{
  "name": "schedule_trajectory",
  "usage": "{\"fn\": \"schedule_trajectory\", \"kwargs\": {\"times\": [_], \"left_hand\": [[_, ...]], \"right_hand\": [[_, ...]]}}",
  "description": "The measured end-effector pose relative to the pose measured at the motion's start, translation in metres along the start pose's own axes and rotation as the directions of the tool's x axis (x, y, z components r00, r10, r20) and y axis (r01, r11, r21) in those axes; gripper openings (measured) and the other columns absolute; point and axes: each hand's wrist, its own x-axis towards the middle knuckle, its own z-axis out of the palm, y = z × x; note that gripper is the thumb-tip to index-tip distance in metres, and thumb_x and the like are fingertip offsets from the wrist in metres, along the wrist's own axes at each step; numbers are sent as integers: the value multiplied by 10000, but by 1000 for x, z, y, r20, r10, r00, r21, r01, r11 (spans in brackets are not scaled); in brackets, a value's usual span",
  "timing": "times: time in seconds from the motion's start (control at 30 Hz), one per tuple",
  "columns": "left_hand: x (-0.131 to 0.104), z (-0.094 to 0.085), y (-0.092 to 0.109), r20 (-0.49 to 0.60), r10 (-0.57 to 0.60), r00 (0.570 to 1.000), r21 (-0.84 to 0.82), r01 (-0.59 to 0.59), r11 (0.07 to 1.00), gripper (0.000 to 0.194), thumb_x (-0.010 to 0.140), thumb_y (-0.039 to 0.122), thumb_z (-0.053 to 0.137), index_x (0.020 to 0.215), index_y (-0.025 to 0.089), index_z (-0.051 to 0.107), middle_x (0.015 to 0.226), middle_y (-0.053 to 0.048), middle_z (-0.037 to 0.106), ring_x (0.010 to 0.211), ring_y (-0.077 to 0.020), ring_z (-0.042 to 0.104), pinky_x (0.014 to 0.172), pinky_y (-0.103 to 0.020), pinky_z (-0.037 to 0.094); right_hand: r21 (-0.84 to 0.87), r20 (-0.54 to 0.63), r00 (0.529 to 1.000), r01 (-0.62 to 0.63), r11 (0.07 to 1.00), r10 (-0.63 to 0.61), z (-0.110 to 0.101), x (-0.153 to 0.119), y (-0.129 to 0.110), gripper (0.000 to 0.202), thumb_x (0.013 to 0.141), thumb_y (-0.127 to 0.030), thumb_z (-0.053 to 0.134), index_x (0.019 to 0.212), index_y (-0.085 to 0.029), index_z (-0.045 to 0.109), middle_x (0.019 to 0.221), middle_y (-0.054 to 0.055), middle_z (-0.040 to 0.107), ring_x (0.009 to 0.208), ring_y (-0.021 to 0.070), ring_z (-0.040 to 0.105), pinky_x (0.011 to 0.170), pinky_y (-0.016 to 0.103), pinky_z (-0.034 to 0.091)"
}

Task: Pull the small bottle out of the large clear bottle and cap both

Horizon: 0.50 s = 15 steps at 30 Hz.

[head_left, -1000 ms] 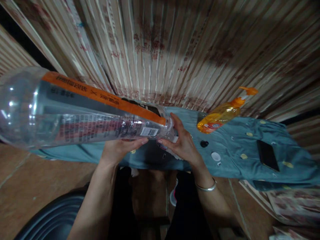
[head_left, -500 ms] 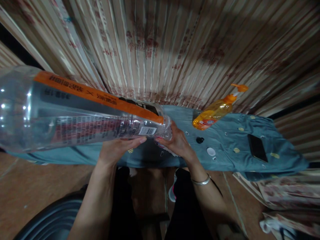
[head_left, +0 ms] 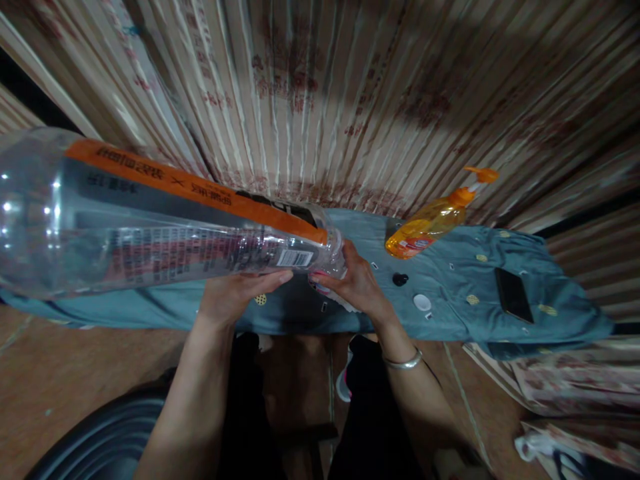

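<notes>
A large clear plastic bottle (head_left: 165, 220) with an orange-edged label lies slantwise across the view, its wide end at the left, close to the camera. My left hand (head_left: 240, 293) grips it from below, thumb along its lower side near the barcode; the other fingers are hidden behind it. At the bottle's narrower right end my right hand (head_left: 355, 280) is closed around the clear plastic. Under that hand shows a bit of something white and pink (head_left: 333, 293), mostly covered, which I cannot make out. Nothing of the bottle's mouth can be seen clearly.
On the blue-green cloth (head_left: 450, 273) to the right stand an orange pump bottle (head_left: 420, 230), a small black cap-like piece (head_left: 400, 279), a white disc (head_left: 422, 303) and a dark phone (head_left: 514, 295). A pleated curtain (head_left: 325, 100) hangs behind. A black ribbed round object (head_left: 105, 433) sits lower left.
The bottle's wide end has risen very slightly in view. Both hands keep the same hold, and the things on the cloth stay where they were.
</notes>
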Motion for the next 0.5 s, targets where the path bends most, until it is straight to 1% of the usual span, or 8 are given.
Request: {"fn": "schedule_trajectory", "kwargs": {"times": [0.1,0.17,0.23,0.33,0.4,0.5], "left_hand": [[1,-1,-2,54,3,999,-87,2,996,200,549,355,857,662,228,752,702,-39,787,753,-274,759,767,-424,649],[2,-1,-3,78,-3,997,-105,11,994,187,562,325,851,692,221,767,745,-40,800,751,-262,761,768,-410,648],[3,-1,-3,84,13,996,-111,-4,994,196,560,319,854,707,215,774,777,-45,808,749,-251,761,759,-389,648],[4,-1,-4,88,25,996,-78,-19,997,220,563,378,856,694,219,777,767,-50,807,726,-240,753,747,-371,649],[4,-2,-5,102,14,995,-51,-9,999,238,580,427,844,692,226,780,761,-46,806,720,-235,747,751,-365,647],[3,-3,-5,104,14,994,-40,-10,999,251,573,449,839,684,232,778,744,-39,802,730,-243,746,763,-374,646]], "right_hand": [[15,-7,1000,-19,1000,19,1,-1,0,693,732,-471,797,1286,-206,477,1177,103,683,1021,281,690,882,437,561],[29,-6,1000,-27,999,27,1,-1,-1,681,731,-462,799,1273,-205,477,1168,101,684,1018,280,690,875,428,564],[36,-5,1000,-28,999,28,1,-1,-1,673,727,-457,803,1260,-205,478,1161,98,685,1013,281,690,873,428,566],[33,-8,1000,-27,999,27,2,-1,-1,666,730,-458,803,1248,-193,478,1140,102,687,995,282,694,862,431,570],[29,-8,1000,-25,999,25,2,-2,-1,668,735,-465,799,1251,-190,475,1131,104,690,983,282,697,849,429,572],[18,-6,1000,-17,1000,17,2,-2,1,652,741,-475,794,1238,-195,478,1144,108,689,989,283,697,844,422,570]]}}
